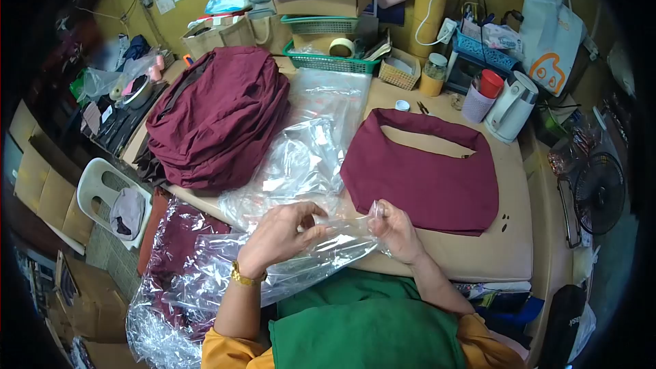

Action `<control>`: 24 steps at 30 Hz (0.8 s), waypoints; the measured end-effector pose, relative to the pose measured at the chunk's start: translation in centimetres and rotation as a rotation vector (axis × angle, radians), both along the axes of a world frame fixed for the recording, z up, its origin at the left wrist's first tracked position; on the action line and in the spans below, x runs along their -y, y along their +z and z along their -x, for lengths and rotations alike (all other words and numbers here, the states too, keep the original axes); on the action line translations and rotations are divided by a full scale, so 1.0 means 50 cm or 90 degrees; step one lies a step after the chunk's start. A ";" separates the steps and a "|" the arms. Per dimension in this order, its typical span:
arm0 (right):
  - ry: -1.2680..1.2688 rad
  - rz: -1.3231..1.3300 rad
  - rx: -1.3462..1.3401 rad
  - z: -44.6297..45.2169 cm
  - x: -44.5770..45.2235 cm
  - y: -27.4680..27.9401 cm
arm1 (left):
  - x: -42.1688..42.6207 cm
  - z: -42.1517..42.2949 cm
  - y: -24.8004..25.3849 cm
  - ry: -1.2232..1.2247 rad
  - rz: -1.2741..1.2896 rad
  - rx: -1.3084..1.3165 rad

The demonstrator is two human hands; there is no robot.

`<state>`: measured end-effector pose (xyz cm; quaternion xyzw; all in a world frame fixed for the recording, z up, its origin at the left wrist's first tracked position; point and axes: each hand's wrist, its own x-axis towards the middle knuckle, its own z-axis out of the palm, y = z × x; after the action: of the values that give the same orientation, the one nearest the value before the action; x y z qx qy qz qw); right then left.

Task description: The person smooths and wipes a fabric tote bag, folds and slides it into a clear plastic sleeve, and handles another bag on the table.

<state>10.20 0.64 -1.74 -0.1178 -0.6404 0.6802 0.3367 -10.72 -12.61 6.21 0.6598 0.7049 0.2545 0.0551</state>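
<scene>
My right hand pinches the edge of a clear plastic bag near the table's front edge. The bag stretches left across my lap, beneath my left forearm. My left hand hovers over the bag, its curved thumb and fingers apart with nothing visible between them. Just beyond my right hand, a maroon shoulder bag lies flat, its strap loop pointing away from me. A pile of clear plastic bags lies past my left hand. Beside it is a heap of maroon fabric bags.
Plastic-wrapped maroon items sit at my left side, near a white plastic chair. Along the back stand a green basket with a tape roll, a jar and a white electric kettle. A black fan is at right.
</scene>
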 end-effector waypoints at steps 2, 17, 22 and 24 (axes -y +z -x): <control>-0.003 0.091 0.014 -0.024 -0.013 0.005 | -0.009 0.001 -0.017 0.003 0.178 0.281; -0.376 -0.063 0.186 -0.068 -0.052 -0.006 | -0.030 -0.060 -0.055 0.067 0.080 0.212; -0.361 -0.051 0.022 -0.024 -0.038 -0.017 | -0.057 -0.070 -0.089 0.045 -0.281 0.051; -0.298 0.062 0.062 -0.049 -0.031 0.001 | -0.050 -0.070 -0.086 0.045 -0.269 0.136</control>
<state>12.64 2.21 -1.70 -0.3120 -0.5775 0.6073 0.4476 -7.23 -10.09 1.92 0.6008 0.6489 0.4664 -0.0192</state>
